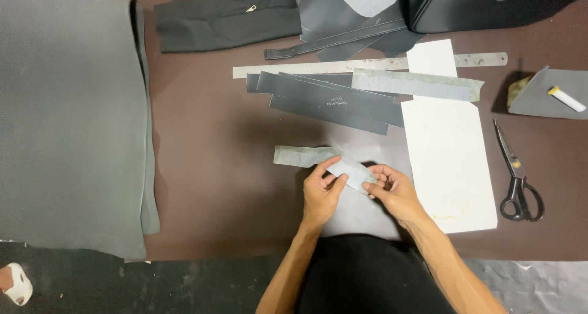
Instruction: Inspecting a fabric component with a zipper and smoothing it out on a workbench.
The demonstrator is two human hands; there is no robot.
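Both hands, left hand (323,194) and right hand (395,190), pinch the grey strip (324,161) with closed fingers; best keep it flat against the tabletop (208,167), edges aligned

Bare brown table (214,167) left of the hands, dark strips (331,99) ahead, white board (450,161) and scissors (517,179) rightward

Long narrow pale grey-green strip of thin sheet material (318,160) lay flat on brown tabletop, near front edge. Left end squared off, free, slightly mottled. Strip ran rightward, then bent down at shallow kink mid-length. Right portion lighter, bluish-grey, tapering, pinched between fingertips of left hand (323,191) and right hand (395,188). Right tip hidden under fingers.
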